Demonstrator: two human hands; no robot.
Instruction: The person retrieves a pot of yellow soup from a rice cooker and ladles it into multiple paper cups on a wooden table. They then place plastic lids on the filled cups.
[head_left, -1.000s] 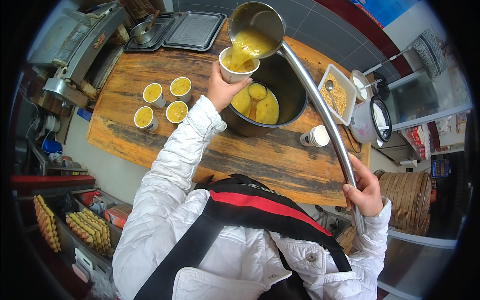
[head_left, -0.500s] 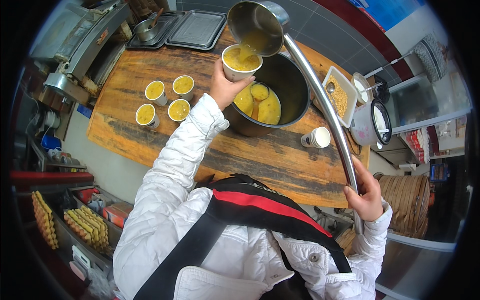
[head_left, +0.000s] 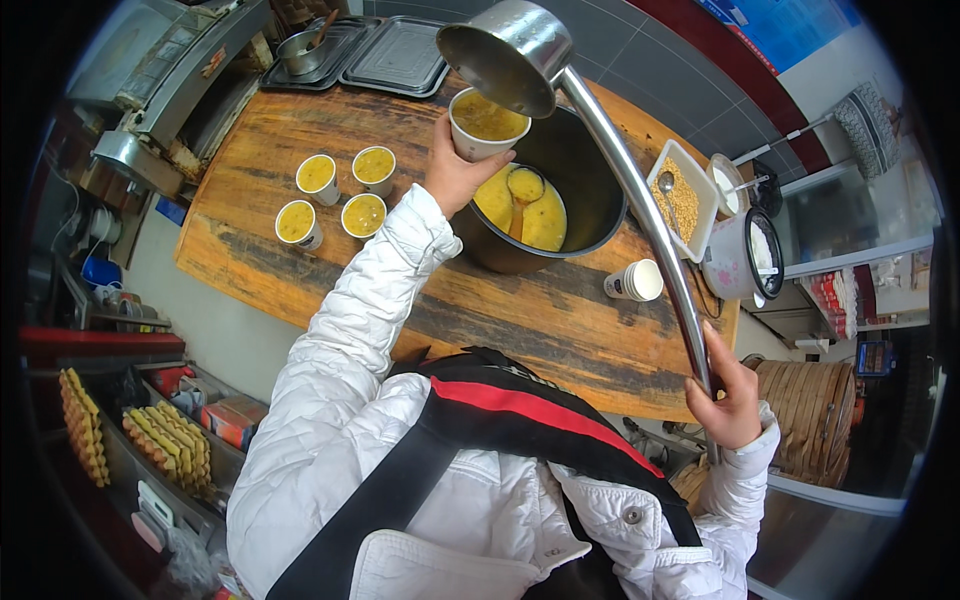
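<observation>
A white paper cup [head_left: 480, 148] of yellow soup is gripped in my left hand [head_left: 458, 172], held up beside the rim of a deep dark pot [head_left: 590, 160]. My right hand [head_left: 727, 392] is closed round the far-reaching metal handle of a long ladle [head_left: 515, 55]. The ladle's steel bowl is tipped steeply, mouth down, over the cup. Yellow soup [head_left: 545, 220] lies in the pot, with a smaller wooden-handled ladle [head_left: 521, 200] resting in it. Left of my left hand stand several filled cups [head_left: 317, 178] on the wooden table [head_left: 430, 310].
A stack of cups [head_left: 634, 281] lies on its side right of the pot. Further right are a white tub of yellow beans [head_left: 683, 200] and a rice cooker [head_left: 735, 255]. Black trays [head_left: 398, 58] and a small saucepan [head_left: 301, 53] sit at the back left. Egg trays [head_left: 170, 440] are lower left.
The ladle's bowl has turned further over and shifted slightly left. The stream of soup into the cup no longer shows, and the soup stands higher in the cup.
</observation>
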